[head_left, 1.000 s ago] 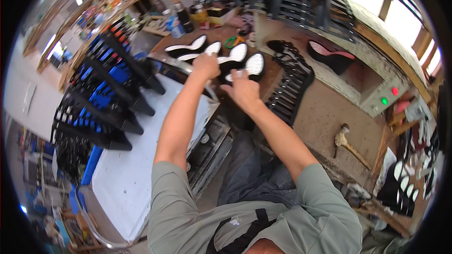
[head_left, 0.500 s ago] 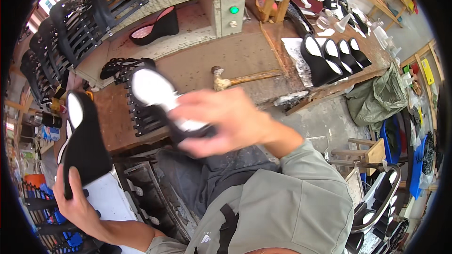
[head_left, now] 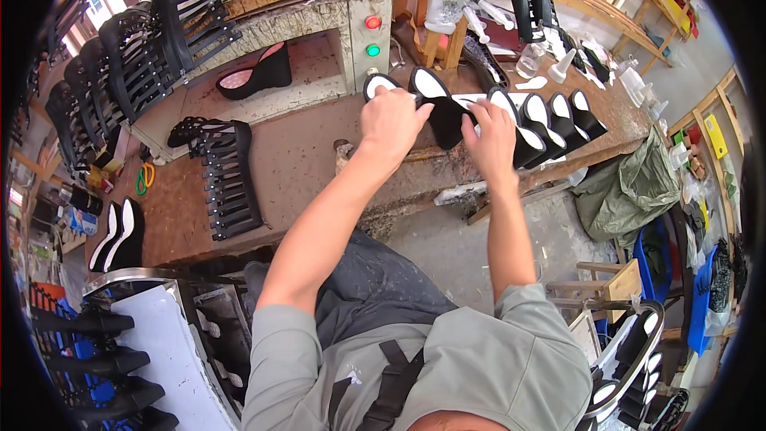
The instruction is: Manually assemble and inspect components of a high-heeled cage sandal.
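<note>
A black wedge sole point(head_left: 444, 116) with a white footbed was gripped at the near end of a row of like soles point(head_left: 550, 116) on the workbench point(head_left: 295, 160). The left hand point(head_left: 391, 121) was clamped on its heel and the right hand point(head_left: 491, 136) pinched its edge, apparently to line it up with the row.
</note>
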The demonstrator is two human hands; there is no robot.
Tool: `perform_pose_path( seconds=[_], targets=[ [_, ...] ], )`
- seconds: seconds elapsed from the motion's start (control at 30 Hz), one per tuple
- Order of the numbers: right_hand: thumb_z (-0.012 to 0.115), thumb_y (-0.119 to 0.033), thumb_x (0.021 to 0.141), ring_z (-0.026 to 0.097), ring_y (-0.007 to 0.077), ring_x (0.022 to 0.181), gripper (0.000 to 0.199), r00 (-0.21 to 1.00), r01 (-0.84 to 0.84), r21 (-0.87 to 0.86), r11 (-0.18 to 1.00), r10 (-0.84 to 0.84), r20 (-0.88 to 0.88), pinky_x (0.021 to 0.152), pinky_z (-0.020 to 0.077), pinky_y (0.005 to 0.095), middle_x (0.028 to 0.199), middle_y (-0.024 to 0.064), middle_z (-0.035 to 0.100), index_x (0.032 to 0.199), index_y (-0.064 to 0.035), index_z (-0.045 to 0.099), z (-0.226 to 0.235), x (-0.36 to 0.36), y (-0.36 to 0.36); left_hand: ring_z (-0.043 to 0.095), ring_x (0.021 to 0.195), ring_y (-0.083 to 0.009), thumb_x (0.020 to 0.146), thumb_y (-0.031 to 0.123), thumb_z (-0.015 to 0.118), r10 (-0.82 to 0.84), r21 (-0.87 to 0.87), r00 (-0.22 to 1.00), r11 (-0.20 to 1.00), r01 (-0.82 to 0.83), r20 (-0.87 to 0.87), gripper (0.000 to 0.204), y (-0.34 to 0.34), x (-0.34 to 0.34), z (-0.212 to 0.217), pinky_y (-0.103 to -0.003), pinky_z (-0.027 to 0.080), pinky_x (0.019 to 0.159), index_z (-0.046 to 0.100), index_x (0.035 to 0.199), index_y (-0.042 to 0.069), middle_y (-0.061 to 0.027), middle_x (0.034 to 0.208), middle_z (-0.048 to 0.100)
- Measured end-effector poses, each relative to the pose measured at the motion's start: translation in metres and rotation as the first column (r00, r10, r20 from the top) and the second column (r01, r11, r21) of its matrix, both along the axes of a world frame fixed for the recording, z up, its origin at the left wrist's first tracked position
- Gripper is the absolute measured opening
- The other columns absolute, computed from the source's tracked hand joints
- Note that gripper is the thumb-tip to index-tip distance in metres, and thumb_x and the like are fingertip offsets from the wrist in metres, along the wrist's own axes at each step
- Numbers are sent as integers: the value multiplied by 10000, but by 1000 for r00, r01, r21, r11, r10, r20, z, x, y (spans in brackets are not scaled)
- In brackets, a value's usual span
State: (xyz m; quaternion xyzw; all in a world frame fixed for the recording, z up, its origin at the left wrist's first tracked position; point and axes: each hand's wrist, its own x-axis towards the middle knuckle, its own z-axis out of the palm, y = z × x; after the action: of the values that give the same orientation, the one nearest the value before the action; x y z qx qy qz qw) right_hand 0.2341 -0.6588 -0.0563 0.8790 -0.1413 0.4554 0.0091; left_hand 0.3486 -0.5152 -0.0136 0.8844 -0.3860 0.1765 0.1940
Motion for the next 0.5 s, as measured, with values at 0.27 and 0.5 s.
perform_pose_path(
  seconds=[0.27,0.5],
  targets=[
    [620,-168,767,579,350,985,308,689,-516,559,650,702,-179,848,459,428,1043,184,608,1045,-37,595,-95,37,92,666,816,-298,799,530,625,-87,99,989,990,99,-118,534,-53,-3,-6,-408,540,694,715,833,6,-185,795,679],
    [536,-257,856,491,308,986,348,637,-520,486,703,698,-327,853,398,446,1104,126,546,1136,-52,563,-124,69,79,665,806,-263,784,475,669,-169,43,978,984,175,-126,458,-48,-21,-20,-372,562,625,718,803,20,-139,802,682]
  ],
)
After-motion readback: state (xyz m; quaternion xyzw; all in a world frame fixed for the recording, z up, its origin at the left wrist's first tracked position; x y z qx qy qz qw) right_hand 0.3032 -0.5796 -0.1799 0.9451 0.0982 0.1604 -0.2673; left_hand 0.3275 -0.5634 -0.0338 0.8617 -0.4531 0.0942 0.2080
